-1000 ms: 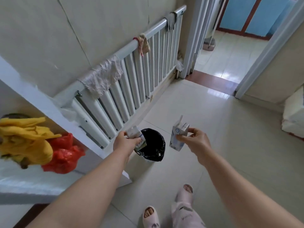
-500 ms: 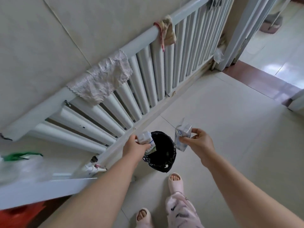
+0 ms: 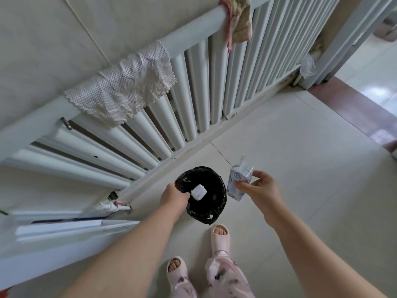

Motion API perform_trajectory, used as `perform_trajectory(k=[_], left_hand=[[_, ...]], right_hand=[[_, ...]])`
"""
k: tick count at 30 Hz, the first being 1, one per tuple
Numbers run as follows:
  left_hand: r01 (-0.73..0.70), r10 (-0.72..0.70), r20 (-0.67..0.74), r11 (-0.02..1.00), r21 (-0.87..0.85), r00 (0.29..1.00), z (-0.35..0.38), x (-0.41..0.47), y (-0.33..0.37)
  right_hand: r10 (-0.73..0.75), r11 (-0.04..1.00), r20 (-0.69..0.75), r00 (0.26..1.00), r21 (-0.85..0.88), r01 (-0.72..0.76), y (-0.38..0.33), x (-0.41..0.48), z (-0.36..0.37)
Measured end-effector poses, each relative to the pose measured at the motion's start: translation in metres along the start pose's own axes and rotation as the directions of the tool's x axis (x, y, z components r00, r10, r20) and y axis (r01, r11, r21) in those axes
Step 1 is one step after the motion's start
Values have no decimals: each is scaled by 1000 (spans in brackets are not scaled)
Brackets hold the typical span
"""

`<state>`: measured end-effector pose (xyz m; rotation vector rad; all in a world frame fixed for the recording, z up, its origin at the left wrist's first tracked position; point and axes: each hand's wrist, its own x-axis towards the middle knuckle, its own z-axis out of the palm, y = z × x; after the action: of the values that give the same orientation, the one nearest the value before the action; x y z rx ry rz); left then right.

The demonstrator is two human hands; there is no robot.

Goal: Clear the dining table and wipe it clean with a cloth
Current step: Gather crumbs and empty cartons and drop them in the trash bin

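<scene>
Radiator (image 3: 193, 93) pipes fill the far and left part of my view, along the wall. A white netted cloth (image 3: 122, 91) hangs over its top rail, and a second cloth with a red edge (image 3: 240, 22) hangs farther right. On the tiled floor just in front of the radiator stands a small bin (image 3: 214, 211) lined with a black bag. Two pale slippers (image 3: 220, 234) stand near it, on my side.

The left hand (image 3: 174, 197) lies over the left rim of the bin and covers that part of it. A small white carton (image 3: 198, 192) is right at its fingertips, over the black opening. The fingers are hidden from me, so I cannot tell if they grip the carton or have let it go. The right hand (image 3: 260, 188) pinches a carton with a straw (image 3: 238, 183) between thumb and curled fingers, upright, just beside the right rim of the bin.

Compared with half a second ago, the view looks more steeply down. The left hand has gone lower, from above the rim to onto it, and the white carton is now over the opening. The right hand keeps its carton in nearly the same place.
</scene>
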<state>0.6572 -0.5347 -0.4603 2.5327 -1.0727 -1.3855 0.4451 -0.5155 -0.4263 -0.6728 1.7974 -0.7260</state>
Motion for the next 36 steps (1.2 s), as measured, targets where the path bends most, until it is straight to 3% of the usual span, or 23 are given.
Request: perform_trajectory(k=[15,31,36], left_hand=[[-43,41,-14,980,-196,999,-64,10,7],[7,-17,-29,945,-326,999,-58,34,-18],[8,-17,-22,934,-357,1000,-55,33,-14]], right_hand=[[100,994,47,994,-48,-98,7,15,44],[110,986,98,989,-133,-97,29,55,112],[184,968,83,979,-191,-165,33,63,119]])
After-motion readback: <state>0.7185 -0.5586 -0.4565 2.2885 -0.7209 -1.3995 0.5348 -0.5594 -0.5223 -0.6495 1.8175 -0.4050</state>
